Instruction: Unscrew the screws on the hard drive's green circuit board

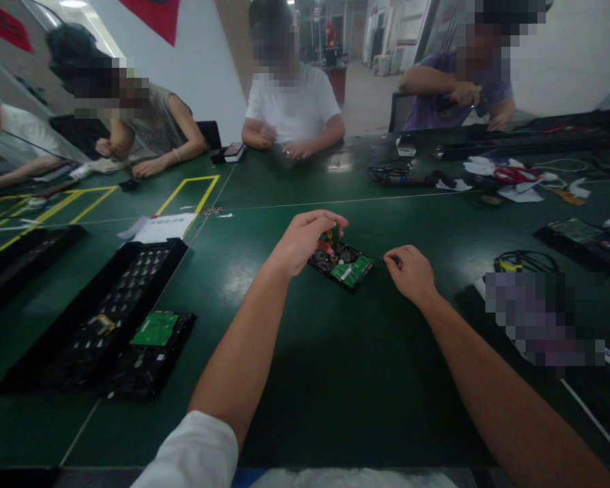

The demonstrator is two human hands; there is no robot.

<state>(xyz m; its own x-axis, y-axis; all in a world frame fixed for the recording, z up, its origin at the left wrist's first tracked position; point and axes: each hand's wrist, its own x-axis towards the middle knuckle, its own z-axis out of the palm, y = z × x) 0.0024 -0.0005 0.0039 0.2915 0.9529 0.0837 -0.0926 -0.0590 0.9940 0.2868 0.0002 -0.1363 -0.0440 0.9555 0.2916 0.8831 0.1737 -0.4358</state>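
A hard drive [353,268] lies on the green tabletop in front of me, its green circuit board facing up. My left hand [302,240] is over its left end, fingers curled round a small upright screwdriver [330,236] with a yellow handle. The fingers hide the screwdriver's tip. Just off the drive's right corner, my right hand [411,272] is closed in a pinch. Anything between its fingertips is too small to make out.
At left, a long black tray [132,271] stands beside another hard drive [155,332]. A coiled cable [526,261] and a dark device [584,237] lie at right. Across the table, several people sit, one in a white shirt [305,102]. Tools and wires [401,176] lie farther back.
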